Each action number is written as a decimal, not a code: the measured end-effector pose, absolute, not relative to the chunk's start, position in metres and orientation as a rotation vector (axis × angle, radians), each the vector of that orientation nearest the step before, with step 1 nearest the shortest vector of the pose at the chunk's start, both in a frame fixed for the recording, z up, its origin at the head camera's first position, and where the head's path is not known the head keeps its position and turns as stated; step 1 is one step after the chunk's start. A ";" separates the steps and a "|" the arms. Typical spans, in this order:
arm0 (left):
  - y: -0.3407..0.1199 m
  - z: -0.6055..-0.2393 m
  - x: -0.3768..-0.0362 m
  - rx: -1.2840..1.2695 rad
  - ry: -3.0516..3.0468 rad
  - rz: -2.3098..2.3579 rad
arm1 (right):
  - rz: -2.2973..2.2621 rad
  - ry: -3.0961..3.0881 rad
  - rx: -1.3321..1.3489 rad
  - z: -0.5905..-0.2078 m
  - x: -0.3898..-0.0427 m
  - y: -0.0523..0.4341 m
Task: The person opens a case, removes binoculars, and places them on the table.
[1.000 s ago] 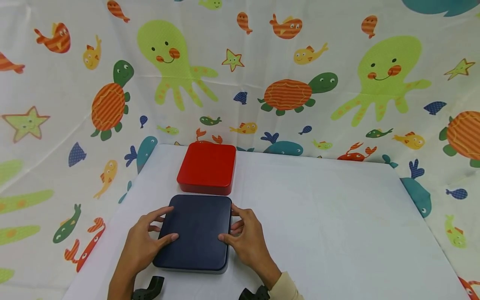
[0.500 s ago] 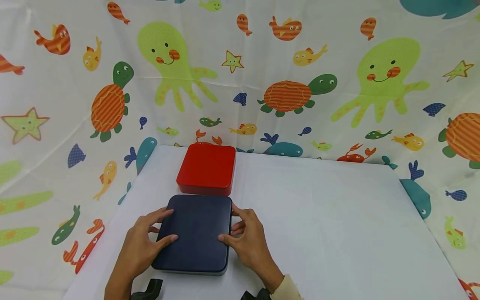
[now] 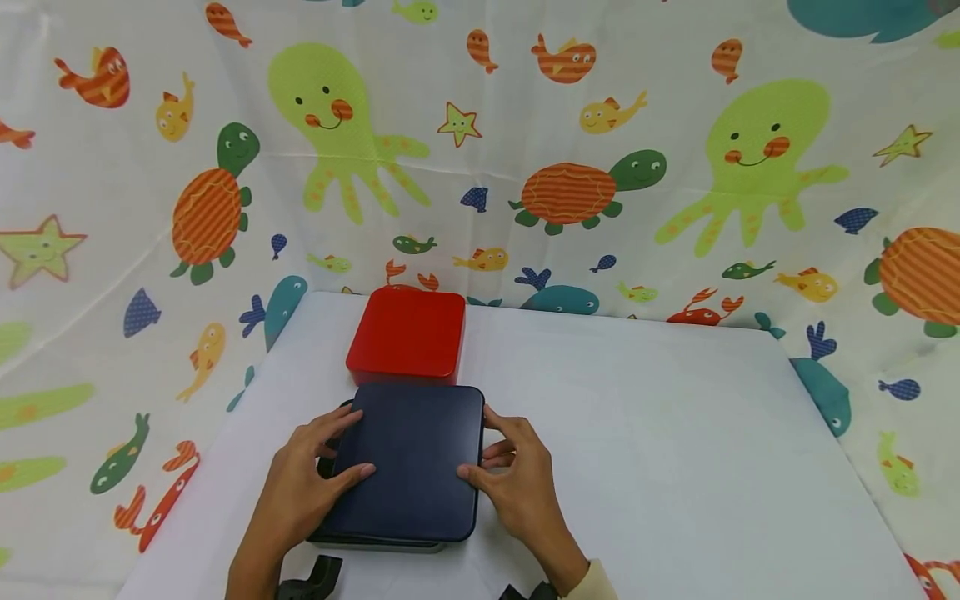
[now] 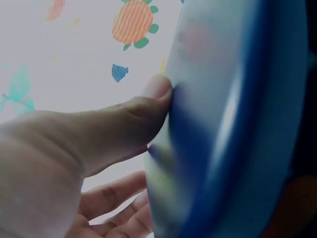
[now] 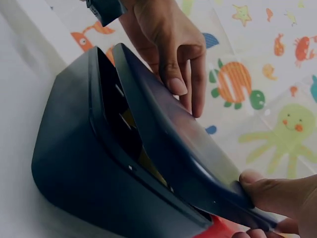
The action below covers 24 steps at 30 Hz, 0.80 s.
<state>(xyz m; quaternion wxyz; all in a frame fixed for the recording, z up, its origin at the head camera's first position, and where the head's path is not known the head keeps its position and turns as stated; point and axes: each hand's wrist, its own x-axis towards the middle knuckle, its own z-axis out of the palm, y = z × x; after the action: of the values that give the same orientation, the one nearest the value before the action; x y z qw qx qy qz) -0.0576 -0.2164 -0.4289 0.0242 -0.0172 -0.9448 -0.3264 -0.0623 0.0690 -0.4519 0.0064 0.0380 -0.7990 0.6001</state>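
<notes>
- Head view: we have the navy lid (image 3: pixel 415 454) lifted clear of its dark box (image 3: pixel 375 542) but not yet away from it; it sits shifted to the right over the box, whose base edge peeps out beneath at the near and left sides. We judge the opening as begun, with removal and setting-down left to do.
- Head view: our left hand (image 3: pixel 311 475) pinches the lid's left edge, thumb on top, fingers curled along the side. Our right hand (image 3: pixel 517 483) pinches the right edge the same way, thumb on top, fingers spread down the rim.
- Head view: box and lid lie near the front left of the white table (image 3: pixel 675 433), just in front of a shut red box (image 3: pixel 407 336); whether they touch it we cannot tell. A sea-creature print cloth (image 3: pixel 675 167) hangs behind.
- Left wrist view: very close and blurred. Our thumb tip presses on the lid (image 4: pixel 233 124), which reads as glossy blue here; the other fingers curl below its edge.
- Right wrist view: the gap shows plainly. The lid (image 5: pixel 183 144) tilts up off the box base (image 5: pixel 94 173), a smooth rounded-corner square with a matt dark shell. Something yellowish sits inside; we cannot tell what. Our right thumb holds the near lid corner, and the left hand (image 5: pixel 168 44) grips the far edge.
</notes>
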 end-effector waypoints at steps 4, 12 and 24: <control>-0.206 -0.430 -0.060 -0.071 -2.883 -1.070 | 1.908 -2.446 0.047 -0.453 -0.060 0.077; -0.185 -0.433 -0.065 -0.057 -2.849 -1.141 | 1.912 -2.397 -0.051 -0.454 -0.055 0.094; -0.152 -0.441 -0.070 -0.123 -2.799 -1.165 | 1.862 -2.398 -0.130 -0.451 -0.051 0.126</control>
<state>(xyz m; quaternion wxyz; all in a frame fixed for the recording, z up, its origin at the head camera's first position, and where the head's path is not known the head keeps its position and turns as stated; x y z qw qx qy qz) -0.0702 -0.1518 -0.4409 0.0538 -0.0404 -0.9211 -0.3834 -0.0514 0.1256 -0.4510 0.0513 -0.0426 -0.7882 0.6119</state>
